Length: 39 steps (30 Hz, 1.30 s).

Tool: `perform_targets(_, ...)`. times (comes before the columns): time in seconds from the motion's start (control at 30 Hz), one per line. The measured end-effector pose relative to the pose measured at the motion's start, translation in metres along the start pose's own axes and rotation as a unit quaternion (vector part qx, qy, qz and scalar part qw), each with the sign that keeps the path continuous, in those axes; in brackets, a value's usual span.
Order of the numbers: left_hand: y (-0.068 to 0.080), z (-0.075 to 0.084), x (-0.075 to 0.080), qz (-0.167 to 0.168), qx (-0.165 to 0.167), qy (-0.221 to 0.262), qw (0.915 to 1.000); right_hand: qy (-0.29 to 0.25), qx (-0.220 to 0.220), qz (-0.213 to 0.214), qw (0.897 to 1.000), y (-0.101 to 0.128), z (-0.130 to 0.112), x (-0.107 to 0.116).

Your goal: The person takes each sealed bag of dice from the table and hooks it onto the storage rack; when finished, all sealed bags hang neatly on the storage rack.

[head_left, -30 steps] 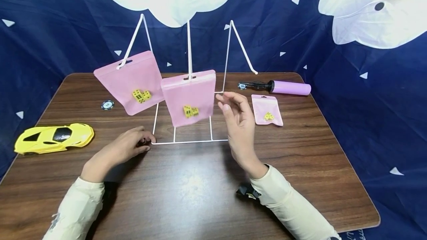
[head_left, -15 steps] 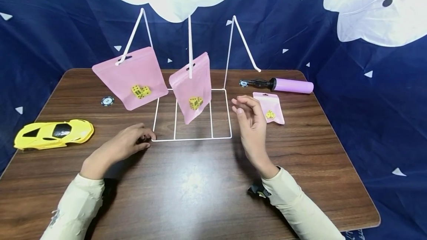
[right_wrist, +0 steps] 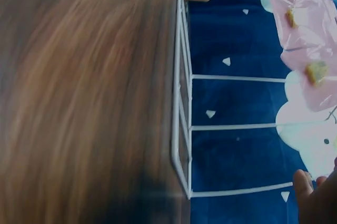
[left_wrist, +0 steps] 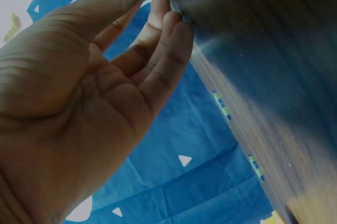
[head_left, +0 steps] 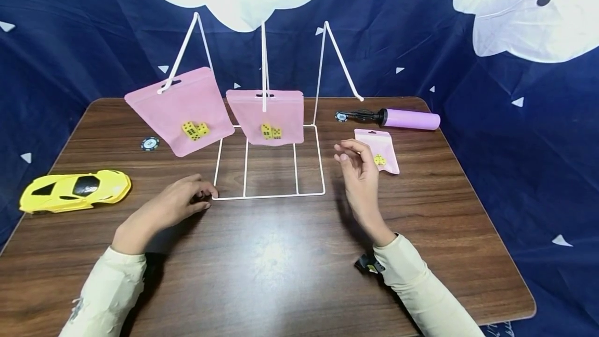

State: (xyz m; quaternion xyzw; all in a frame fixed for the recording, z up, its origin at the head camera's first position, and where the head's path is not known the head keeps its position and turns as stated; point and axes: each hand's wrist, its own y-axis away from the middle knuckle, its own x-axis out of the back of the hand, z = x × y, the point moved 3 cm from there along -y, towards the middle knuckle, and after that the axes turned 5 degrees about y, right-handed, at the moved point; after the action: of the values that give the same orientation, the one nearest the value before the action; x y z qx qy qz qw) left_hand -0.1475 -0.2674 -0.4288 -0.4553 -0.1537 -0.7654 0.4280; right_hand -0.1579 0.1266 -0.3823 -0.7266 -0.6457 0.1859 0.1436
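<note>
A white wire rack (head_left: 270, 195) stands mid-table with three hooks. A large pink bag (head_left: 180, 111) with yellow dice hangs on the left hook. A second pink bag (head_left: 265, 117) with dice hangs on the middle hook, and the right hook (head_left: 359, 99) is bare. A small pink bag (head_left: 381, 150) with dice lies flat on the table. My left hand (head_left: 196, 194) rests on the table, its fingertips (left_wrist: 168, 18) touching the rack's front left corner. My right hand (head_left: 348, 152) hovers, loosely curled and holding nothing, just left of the small bag.
A yellow toy car (head_left: 75, 190) sits at the left edge, with a poker chip (head_left: 150, 143) behind it. A purple pump (head_left: 407, 118) and another chip (head_left: 341, 116) lie at the back right. Blue cloth walls surround the brown table (head_left: 281, 264).
The middle bag has twisted and swung on its hook and now faces front. My right hand has drawn away from it, rightward and lower, toward the small bag. The left hand stays put.
</note>
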Motion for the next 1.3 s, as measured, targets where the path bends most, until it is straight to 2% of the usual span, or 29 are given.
perform_targets(0.1,-0.001,0.009,0.004,-0.010,0.008,0.000,0.9999,0.026,-0.004,-0.004,1.000,-0.002,0.005,0.005)
perform_targets(0.17,0.000,0.000,0.000,-0.009,0.005,0.006,0.9999,0.040,-0.008,-0.004,0.999,-0.004,0.008,0.008)
perform_targets(0.27,0.005,-0.030,-0.014,0.016,-0.015,0.006,0.9997,0.048,-0.014,-0.002,0.999,-0.006,0.012,0.013)
perform_targets(0.43,0.007,-0.049,-0.023,0.013,-0.007,-0.017,0.9998,0.055,-0.017,0.006,0.998,-0.013,0.017,0.023)
perform_targets(0.57,0.003,-0.030,-0.014,-0.006,0.009,-0.017,0.9998,0.056,-0.017,0.022,0.998,-0.017,0.022,0.033)
perform_targets(0.7,-0.004,0.017,0.008,-0.033,0.034,-0.002,0.9989,0.063,-0.029,0.042,0.997,-0.021,0.026,0.041)
perform_targets(0.73,-0.005,0.019,0.008,-0.034,0.039,-0.006,0.9986,0.066,-0.033,0.046,0.996,-0.022,0.026,0.043)
perform_targets(0.93,-0.002,0.015,0.007,-0.004,0.000,-0.001,1.0000,0.103,-0.049,0.062,0.992,-0.028,0.028,0.058)
perform_targets(1.13,-0.004,0.016,0.007,-0.016,0.020,0.001,0.9997,0.124,-0.068,0.081,0.987,-0.032,0.032,0.072)
perform_targets(1.3,-0.001,0.003,0.001,0.001,-0.005,0.006,1.0000,0.136,-0.098,0.097,0.981,-0.033,0.035,0.082)
